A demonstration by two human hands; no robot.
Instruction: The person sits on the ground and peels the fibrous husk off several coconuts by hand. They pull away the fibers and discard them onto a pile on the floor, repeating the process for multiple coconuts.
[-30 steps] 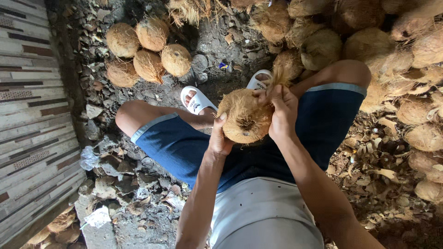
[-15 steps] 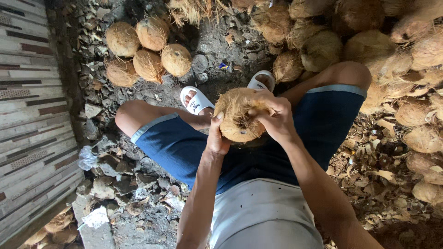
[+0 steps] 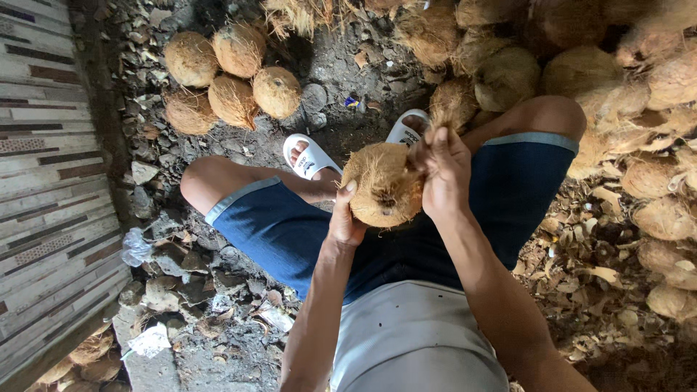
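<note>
I hold a husked, fibrous brown coconut (image 3: pixel 381 185) above my lap, between my knees. My left hand (image 3: pixel 343 218) cups it from below and the left, thumb pressed against its side. My right hand (image 3: pixel 444 170) grips its right upper edge, fingers curled over a tuft of husk fibre. I sit with blue shorts (image 3: pixel 290 232) and white sandals (image 3: pixel 312 158) on dirt ground.
A small group of husked coconuts (image 3: pixel 232 87) lies at the upper left. A large heap of coconuts (image 3: pixel 624 80) fills the top and right. Husk scraps (image 3: pixel 602 268) litter the ground at right. A striped tiled wall (image 3: pixel 43 203) runs along the left.
The coconut has turned slightly in my hands, and my right hand's fingers have shifted up along its right edge, pulling at the fibre.
</note>
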